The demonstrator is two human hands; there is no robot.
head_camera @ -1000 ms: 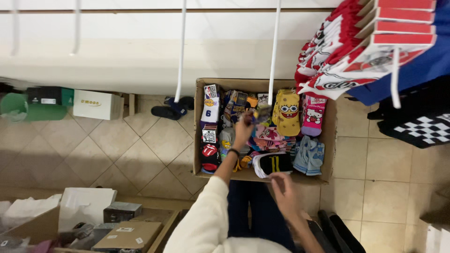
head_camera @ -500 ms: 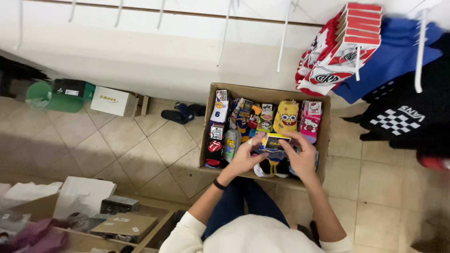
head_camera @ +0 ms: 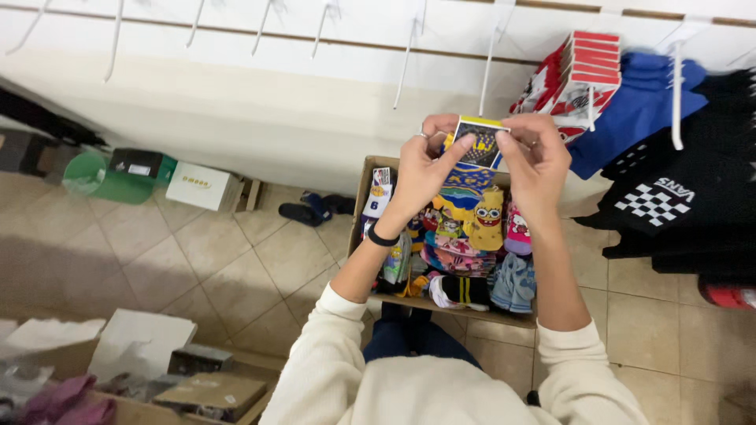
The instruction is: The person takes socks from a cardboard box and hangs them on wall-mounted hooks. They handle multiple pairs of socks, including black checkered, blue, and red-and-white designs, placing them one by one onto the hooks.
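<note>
Left hand [head_camera: 425,169] and right hand [head_camera: 535,161] both grip a carded sock pack [head_camera: 479,145] above a cardboard box [head_camera: 364,189] of socks.

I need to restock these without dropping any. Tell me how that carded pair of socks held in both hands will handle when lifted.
The carded pair of socks probably feels light: fingertips of the left hand and right hand alone carry it. The card top likely stays stiff, while the fabric below hangs limp and may swing. It looks unlikely to break or roll.
</note>
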